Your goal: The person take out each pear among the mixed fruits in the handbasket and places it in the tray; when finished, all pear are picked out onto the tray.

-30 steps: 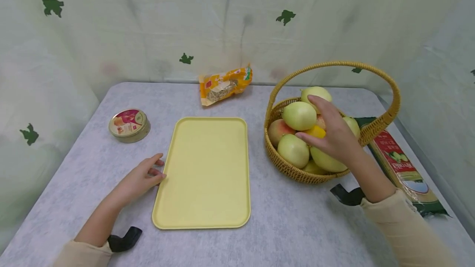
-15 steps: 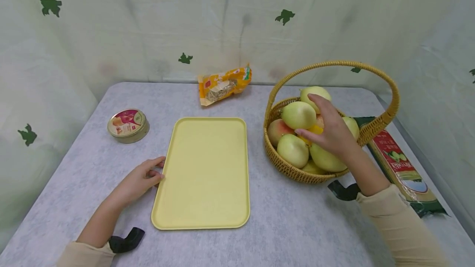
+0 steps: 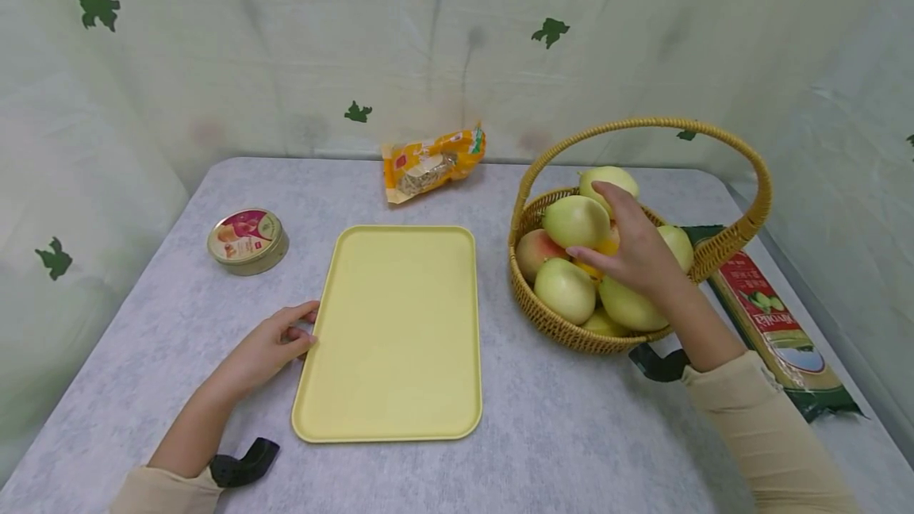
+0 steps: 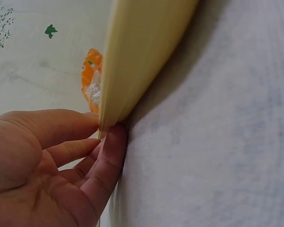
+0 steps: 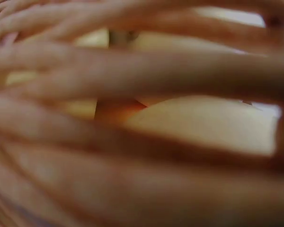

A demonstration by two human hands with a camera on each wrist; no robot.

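My left hand (image 3: 260,347) pinches the left rim of a pale yellow rectangular tray (image 3: 391,331). Close up in the left wrist view, the thumb and fingers are on either side of the tray's edge. My right hand (image 3: 639,248) reaches under the handle of a wicker basket (image 3: 550,331), its thumb and index finger spread over the fruit. The thumb lies across a yellow-orange fruit (image 3: 589,269); the remaining fingers are largely hidden. Around it sit several pale green round fruits (image 3: 564,290) and a reddish, peach-like fruit (image 3: 537,254). The right wrist view is mostly blocked by a wicker weave.
A round golden tin (image 3: 247,243) stands left of the tray. Behind the tray, near the table's back edge, lies an orange food bag (image 3: 432,165). A long green and red packet (image 3: 771,316) lies right of the basket, whose arched handle (image 3: 643,124) rises high.
My left fingers have drawn in onto the tray's rim. The right hand has shifted slightly left, its thumb moving up a little over the yellow-orange fruit. Tray and basket have stayed put.
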